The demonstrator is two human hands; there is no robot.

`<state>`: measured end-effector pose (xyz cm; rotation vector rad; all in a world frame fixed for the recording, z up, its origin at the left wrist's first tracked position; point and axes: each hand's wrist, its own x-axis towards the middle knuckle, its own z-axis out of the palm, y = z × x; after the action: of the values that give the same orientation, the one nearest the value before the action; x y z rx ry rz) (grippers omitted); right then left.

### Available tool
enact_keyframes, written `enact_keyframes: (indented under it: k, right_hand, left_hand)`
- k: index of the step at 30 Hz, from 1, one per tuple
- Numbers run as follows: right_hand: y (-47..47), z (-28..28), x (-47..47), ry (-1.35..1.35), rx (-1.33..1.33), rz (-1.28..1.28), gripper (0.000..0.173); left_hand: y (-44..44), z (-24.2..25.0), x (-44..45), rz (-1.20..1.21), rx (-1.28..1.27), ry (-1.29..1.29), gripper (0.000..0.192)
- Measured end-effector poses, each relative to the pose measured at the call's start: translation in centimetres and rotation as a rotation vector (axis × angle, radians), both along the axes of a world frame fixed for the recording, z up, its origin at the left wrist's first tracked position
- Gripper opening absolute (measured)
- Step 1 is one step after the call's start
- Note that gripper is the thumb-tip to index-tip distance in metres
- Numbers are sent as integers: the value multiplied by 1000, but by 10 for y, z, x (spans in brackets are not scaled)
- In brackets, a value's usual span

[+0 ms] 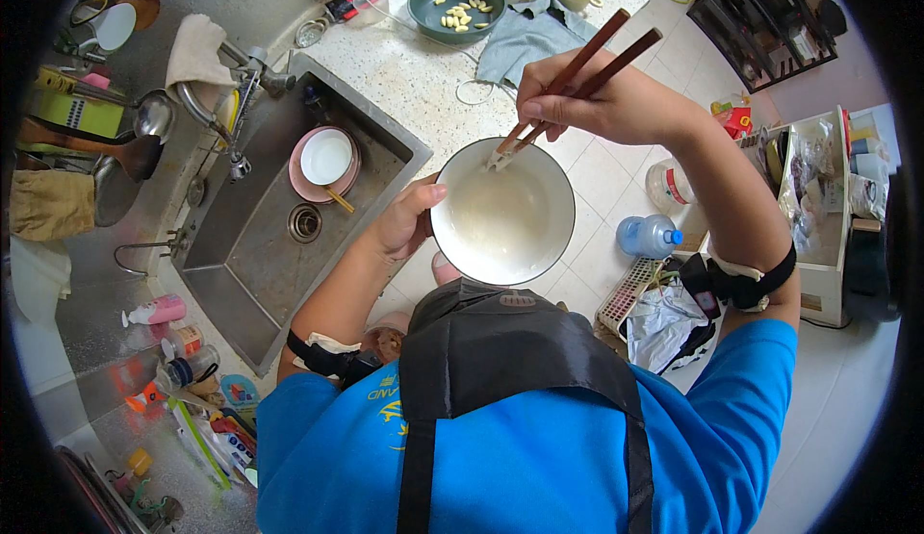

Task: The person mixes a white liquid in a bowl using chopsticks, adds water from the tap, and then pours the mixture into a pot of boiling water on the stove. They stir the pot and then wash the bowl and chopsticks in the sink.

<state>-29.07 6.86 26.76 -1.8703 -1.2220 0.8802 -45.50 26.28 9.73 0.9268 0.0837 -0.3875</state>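
Note:
A white bowl with a dark rim [503,211] holds a pale, creamy liquid and is held up near my chest, beside the sink's corner. My left hand [410,218] grips its left side, the thumb over the rim. In my right hand [577,97] is a pair of reddish-brown wooden chopsticks [599,58], slanting down into the bowl. Their tips, coated with white paste, are at the bowl's upper inner wall. Behind the bowl, on the speckled countertop [404,76], a green pan [457,9] holds several peeled garlic cloves.
The steel sink [253,274] at left holds a small white bowl [326,157] on pink dishes [297,179], under the faucet [238,162]. A grey-blue cloth [530,40] lies by the pan. On the floor at right stand a blue plastic bottle [647,236] and a basket [626,294].

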Motion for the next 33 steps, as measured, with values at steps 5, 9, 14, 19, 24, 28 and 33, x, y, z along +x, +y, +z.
enact_keyframes:
  k: [5,9,14,19,24,28,33]
  right_hand:
    - [-12,-6,8,71,-46,-57,15]
    - [-26,-15,5,160,-83,-169,13]
    - [-34,-12,-7,122,21,-122,15]
    - [-26,-11,-13,29,148,-153,21]
    - [-21,-31,-18,122,145,-384,23]
    - [-33,-44,-26,181,148,-427,24]
    - [-43,-45,-31,262,190,-452,24]
  left_hand:
    - [4,-4,-5,1,12,1,71]
    - [7,-9,-7,38,-8,40,72]
    - [6,-9,-6,9,-4,13,70]
    - [0,-6,-2,-32,-10,44,68]
    - [-5,-6,-4,3,-50,54,65]
    - [-5,-7,-7,54,-113,70,70]
    - [-3,-7,-9,64,-82,79,72]
